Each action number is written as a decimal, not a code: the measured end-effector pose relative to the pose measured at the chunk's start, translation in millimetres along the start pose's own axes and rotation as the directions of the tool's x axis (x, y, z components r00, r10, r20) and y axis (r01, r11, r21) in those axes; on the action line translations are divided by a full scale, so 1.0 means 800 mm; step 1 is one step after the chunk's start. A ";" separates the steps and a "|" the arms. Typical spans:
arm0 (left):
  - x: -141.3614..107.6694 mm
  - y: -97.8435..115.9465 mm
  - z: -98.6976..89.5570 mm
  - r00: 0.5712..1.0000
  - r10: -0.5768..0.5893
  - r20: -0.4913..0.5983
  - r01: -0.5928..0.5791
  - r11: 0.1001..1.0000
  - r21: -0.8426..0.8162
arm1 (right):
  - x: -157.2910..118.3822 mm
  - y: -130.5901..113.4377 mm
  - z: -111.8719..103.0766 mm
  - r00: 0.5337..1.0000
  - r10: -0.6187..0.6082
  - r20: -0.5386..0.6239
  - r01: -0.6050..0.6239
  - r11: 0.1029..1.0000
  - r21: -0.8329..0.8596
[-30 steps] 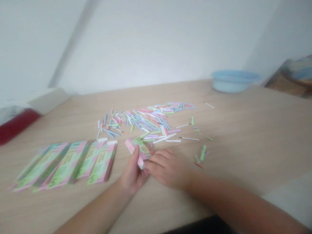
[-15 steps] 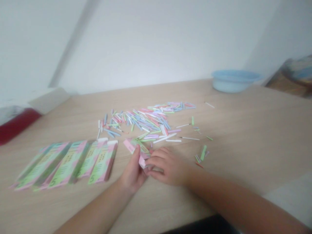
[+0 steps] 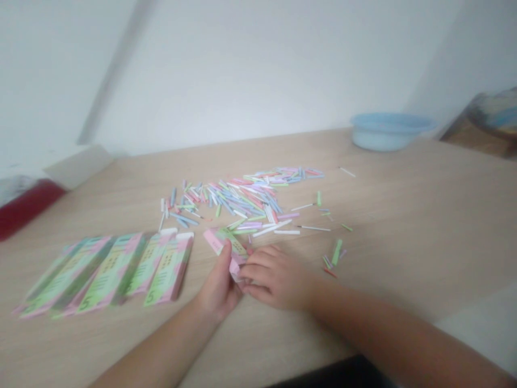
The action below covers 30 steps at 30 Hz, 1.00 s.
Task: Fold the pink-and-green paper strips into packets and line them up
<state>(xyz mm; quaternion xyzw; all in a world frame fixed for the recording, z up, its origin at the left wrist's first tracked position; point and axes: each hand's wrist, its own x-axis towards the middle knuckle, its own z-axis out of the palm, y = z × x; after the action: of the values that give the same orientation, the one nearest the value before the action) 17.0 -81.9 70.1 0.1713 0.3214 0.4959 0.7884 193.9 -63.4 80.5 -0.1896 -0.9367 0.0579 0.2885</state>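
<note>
The left hand (image 3: 218,275) pinches a pink-and-green cardboard box (image 3: 228,241) between thumb and curled fingers, just below the pile of pastel paper sticks (image 3: 238,202) on the table (image 3: 363,280). The right hand (image 3: 277,277) has its fingers (image 3: 258,272) pressed together against the box's folded pink end. Flat boxes (image 3: 109,272) of the same print lie in a row left of the pile, loose sticks (image 3: 333,253) lie right of it, and a pale blue basin (image 3: 388,132) sits beyond it.
</note>
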 end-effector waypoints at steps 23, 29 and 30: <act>-0.008 0.012 0.006 0.995 0.096 -0.036 -0.098 0.993 -0.061 | -0.010 0.008 0.000 0.990 0.126 -0.065 -0.133 0.983 -0.129; -0.008 0.013 0.006 0.993 0.117 -0.017 -0.118 0.992 -0.051 | -0.012 0.007 -0.001 0.986 0.154 -0.057 -0.156 0.987 -0.048; -0.008 0.013 0.007 0.993 0.122 -0.005 -0.122 0.991 -0.052 | -0.012 0.007 0.000 0.987 0.151 -0.060 -0.153 0.988 -0.031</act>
<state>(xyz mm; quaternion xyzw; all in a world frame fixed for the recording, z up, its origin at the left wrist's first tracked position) 11.7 -82.8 82.3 0.1697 0.2980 0.5514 0.7605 203.4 -62.2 74.5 -0.2673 -0.9117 0.0575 0.3066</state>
